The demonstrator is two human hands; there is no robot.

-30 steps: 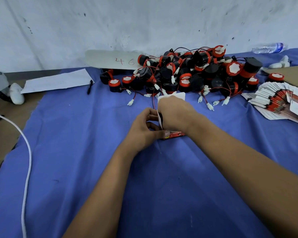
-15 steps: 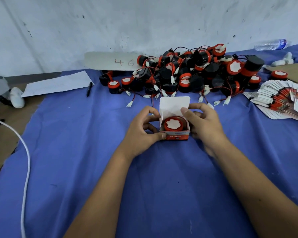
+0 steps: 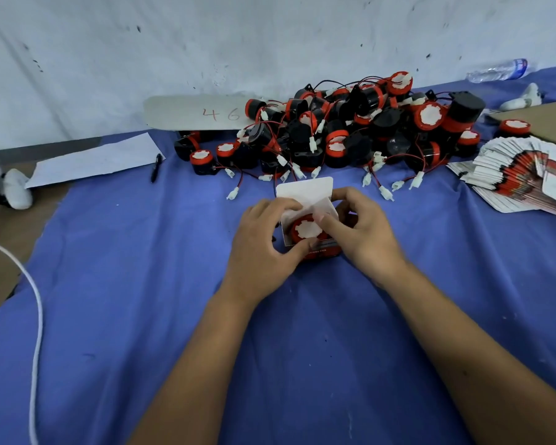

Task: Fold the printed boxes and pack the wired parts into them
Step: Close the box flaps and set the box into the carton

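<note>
Since 0.5 s: both hands closed onto box (image 3: 315, 248) flaps | left hand (image 3: 264, 239), right hand (image 3: 360, 232) pinch box | part (image 3: 307, 229) inside, lid (image 3: 304, 191) open | pile (image 3: 350, 130) behind box unpacked

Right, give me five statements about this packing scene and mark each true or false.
1. A wired part with a red rim sits inside the open box. True.
2. The box's top flap is already tucked shut. False: it stands up, open.
3. Both the left hand and the right hand are on the box. True.
4. The stack of flat boxes lies to the person's left. False: it lies to the right.
5. The pen lies in the pile of parts. False: it lies by the white sheet.
</note>
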